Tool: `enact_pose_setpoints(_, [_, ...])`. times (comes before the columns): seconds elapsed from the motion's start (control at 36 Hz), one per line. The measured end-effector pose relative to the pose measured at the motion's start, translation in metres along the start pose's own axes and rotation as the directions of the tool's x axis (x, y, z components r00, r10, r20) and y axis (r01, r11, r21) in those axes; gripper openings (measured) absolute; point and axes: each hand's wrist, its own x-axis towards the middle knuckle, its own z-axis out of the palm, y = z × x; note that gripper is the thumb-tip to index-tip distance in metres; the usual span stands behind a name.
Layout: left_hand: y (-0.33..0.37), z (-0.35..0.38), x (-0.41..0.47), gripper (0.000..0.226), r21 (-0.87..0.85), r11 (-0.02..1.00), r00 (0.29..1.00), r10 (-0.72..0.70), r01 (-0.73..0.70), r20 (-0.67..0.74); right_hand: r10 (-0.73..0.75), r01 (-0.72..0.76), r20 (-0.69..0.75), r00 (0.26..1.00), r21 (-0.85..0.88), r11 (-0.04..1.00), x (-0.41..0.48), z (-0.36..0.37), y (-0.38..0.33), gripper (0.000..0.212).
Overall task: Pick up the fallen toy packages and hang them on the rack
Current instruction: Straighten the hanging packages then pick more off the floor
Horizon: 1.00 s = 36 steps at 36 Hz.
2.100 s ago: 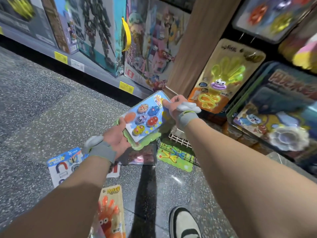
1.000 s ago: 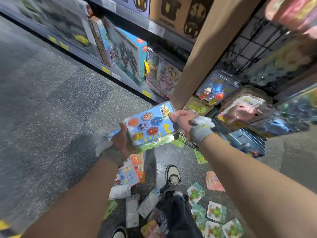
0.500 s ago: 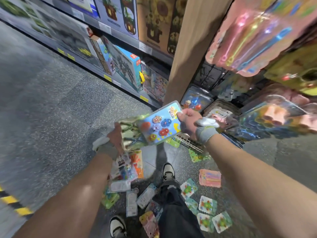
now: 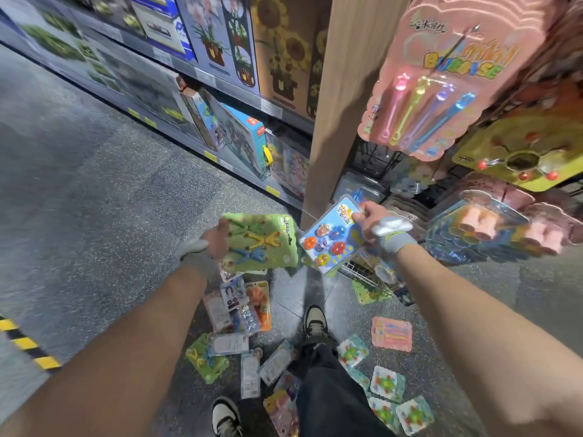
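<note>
My left hand [image 4: 216,239] grips a green package [image 4: 262,242] with stretchy figures by its left edge. A blue package [image 4: 329,238] with small round toys is held at its top corner by my right hand [image 4: 370,217]. The two packages are apart, side by side at waist height. The rack [image 4: 375,157] of black wire grid is at the right, behind hanging packages. Several fallen packages [image 4: 239,305] lie on the floor around my feet.
A wooden post [image 4: 347,89] stands between the shelf of boxed toys [image 4: 243,137] and the rack. A pink bubble-wand card [image 4: 441,80] and a yellow package [image 4: 523,156] hang close at the upper right. A wire basket [image 4: 359,269] sits low under my right hand.
The view has risen from the floor as I stood up. The two packages, held stacked together before, have been separated: green in my left hand, blue in my right.
</note>
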Motion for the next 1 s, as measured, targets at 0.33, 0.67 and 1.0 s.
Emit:
enact_pose_setpoints(0.33, [0.005,-0.010,-0.010,0.059,-0.241,0.971,0.994,-0.033,0.007,-0.104,-0.053,0.050,-0.118,0.992,-0.030,0.998,0.014,0.002,-0.002,0.010])
enact_pose_setpoints(0.67, [0.010,-0.011,-0.008,0.067,-0.210,0.977,0.995,-0.061,0.043,-0.080,-0.029,0.019,-0.072,0.997,-0.136,0.991,0.040,0.006,-0.007,0.040])
enact_pose_setpoints(1.0, [0.022,-0.015,-0.007,0.059,-0.317,0.947,0.997,-0.061,0.044,-0.046,-0.063,0.052,-0.049,0.997,-0.196,0.979,0.053,0.004,-0.001,0.016])
